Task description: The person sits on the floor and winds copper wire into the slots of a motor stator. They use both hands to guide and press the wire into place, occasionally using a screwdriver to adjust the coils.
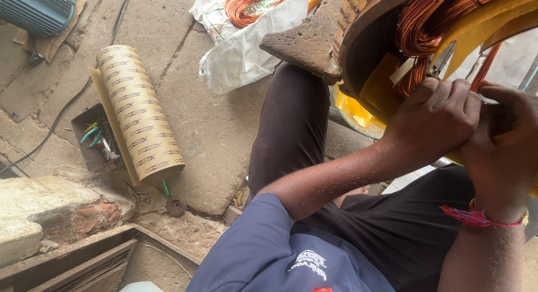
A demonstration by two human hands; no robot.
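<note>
Left hand at right of frame, fingers curled shut, pressing on copper windings; right hand beside it, curled closed, grip contents hidden.

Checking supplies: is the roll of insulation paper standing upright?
No, the patterned paper roll lies on its side on the stone floor, beside a small box of tools.

The stone floor held a paper roll, a small box of tools, and a white bag of copper wire.
</note>
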